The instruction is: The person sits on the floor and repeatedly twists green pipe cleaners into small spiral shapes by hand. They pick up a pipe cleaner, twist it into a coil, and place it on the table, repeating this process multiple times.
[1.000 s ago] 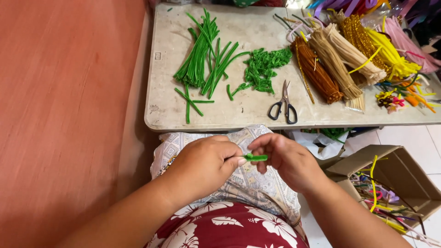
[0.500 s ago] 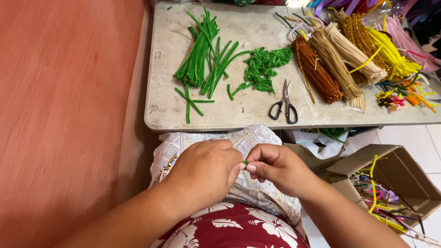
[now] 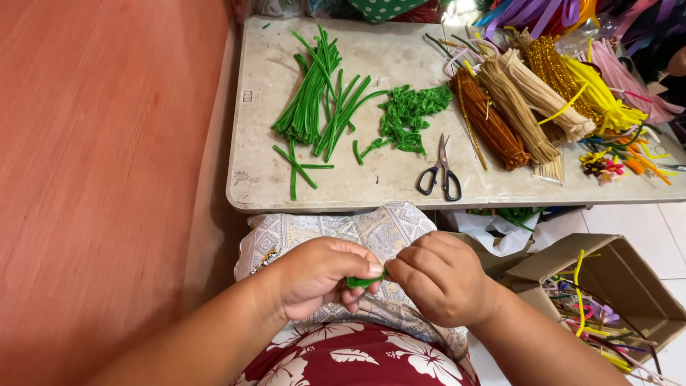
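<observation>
Left hand [image 3: 318, 279] and right hand [image 3: 439, 277] both pinch a short fuzzy green pipe cleaner [image 3: 366, 281] between fingertips, above the lap. Straight green stems [image 3: 314, 100], curled green pieces [image 3: 409, 114] and black-handled scissors [image 3: 441, 171] lie on the pale table [image 3: 371, 182].

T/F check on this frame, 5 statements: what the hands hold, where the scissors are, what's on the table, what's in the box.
1. Both hands pinch one short green pipe cleaner piece between them. True: left hand and right hand meet on it over the lap.
2. The scissors are in the right hand. False: they lie on the table, near its front edge.
3. The scissors have black handles. True.
4. The straight green pipe cleaners lie right of the brown bundle. False: they lie left of it.
5. The cardboard box on the floor is empty. False: it holds colourful pipe cleaner scraps.
</observation>
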